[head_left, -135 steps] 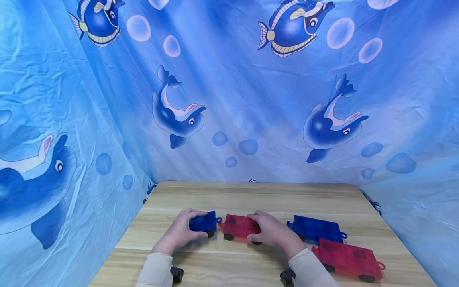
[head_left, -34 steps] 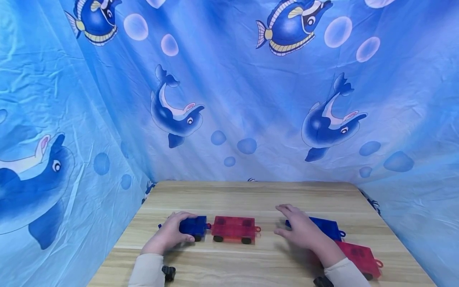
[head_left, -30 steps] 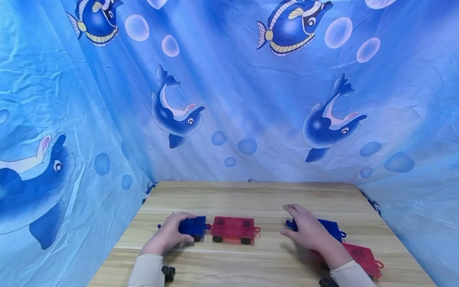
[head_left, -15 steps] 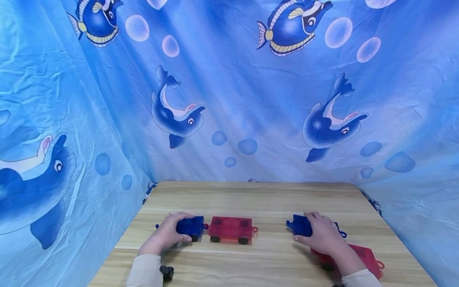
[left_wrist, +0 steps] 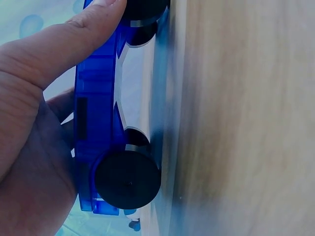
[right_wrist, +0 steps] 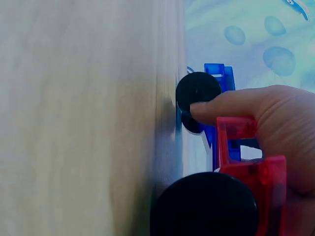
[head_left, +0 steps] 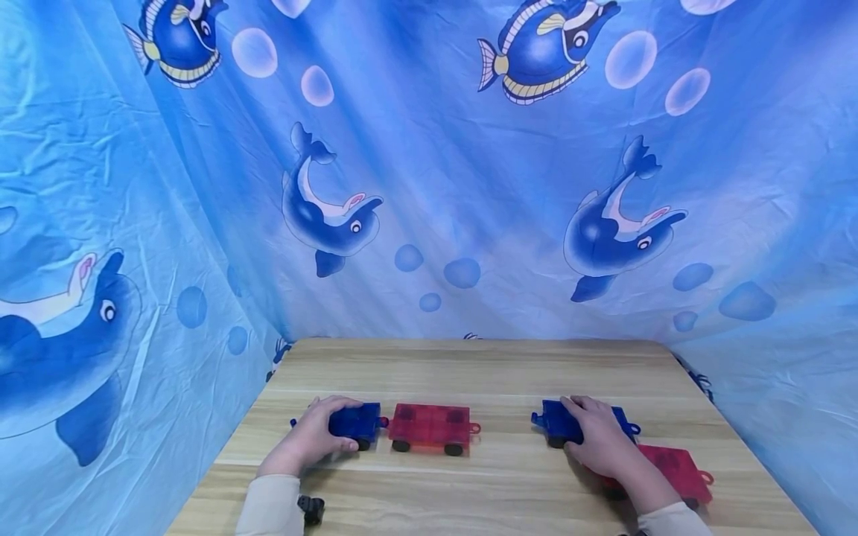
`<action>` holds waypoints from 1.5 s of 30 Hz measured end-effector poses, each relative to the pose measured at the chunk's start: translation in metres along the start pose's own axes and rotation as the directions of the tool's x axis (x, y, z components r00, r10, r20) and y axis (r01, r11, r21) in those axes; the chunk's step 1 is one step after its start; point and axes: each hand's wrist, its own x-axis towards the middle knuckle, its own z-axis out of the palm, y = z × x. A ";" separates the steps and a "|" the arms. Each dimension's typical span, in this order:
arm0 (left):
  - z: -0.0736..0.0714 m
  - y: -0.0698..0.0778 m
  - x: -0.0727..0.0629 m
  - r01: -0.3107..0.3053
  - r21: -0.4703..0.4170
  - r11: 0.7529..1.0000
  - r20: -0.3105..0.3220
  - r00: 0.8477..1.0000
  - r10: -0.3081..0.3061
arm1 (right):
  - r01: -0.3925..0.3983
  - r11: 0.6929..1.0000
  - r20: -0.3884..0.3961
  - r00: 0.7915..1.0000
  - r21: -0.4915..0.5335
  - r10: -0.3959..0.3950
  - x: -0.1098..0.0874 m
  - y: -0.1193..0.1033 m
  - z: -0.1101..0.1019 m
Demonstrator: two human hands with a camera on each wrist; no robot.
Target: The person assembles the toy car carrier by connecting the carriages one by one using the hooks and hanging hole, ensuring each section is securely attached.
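My left hand (head_left: 304, 441) grips a translucent blue toy train car (head_left: 360, 422) with black wheels; in the left wrist view the thumb lies along the side of this blue car (left_wrist: 98, 118). Linked to its right end is a red toy train car (head_left: 432, 424), which no hand touches. Farther right, my right hand (head_left: 599, 441) holds a second blue car (head_left: 559, 418) by its long sides. In the right wrist view, the thumb presses near a wheel of that blue car (right_wrist: 199, 91). A second red car (head_left: 675, 470) stands just in front, partly hidden by the right forearm.
All the cars stand on a wooden table (head_left: 429, 372). A blue cloth (head_left: 429, 186) printed with dolphins and fish hangs behind it and at the sides. A small black device (head_left: 311, 509) shows at the left wrist.
My right hand has let go of the left red car, moved right and taken hold of the second blue car. The linked pair has shifted left with my left hand.
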 end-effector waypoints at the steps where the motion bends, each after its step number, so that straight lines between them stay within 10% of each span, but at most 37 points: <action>1: 0.000 0.000 0.000 0.002 -0.003 1.000 0.000 1.000 -0.002 | 0.005 1.000 0.000 1.000 0.009 -0.005 0.000 0.000 0.001; 22: -0.003 0.016 0.004 -0.029 0.086 0.996 -0.008 1.000 0.030 | 0.025 0.997 0.019 1.000 -0.071 -0.024 0.008 -0.007 0.002; 30: 0.004 0.065 0.013 -0.116 0.031 0.993 0.027 0.993 0.115 | 0.026 0.998 0.030 0.999 -0.062 -0.024 0.011 -0.011 0.001; 45: 0.068 0.157 0.060 -0.315 0.138 0.939 0.167 0.942 0.292 | 0.041 0.999 0.017 0.999 -0.031 -0.041 0.011 -0.017 0.001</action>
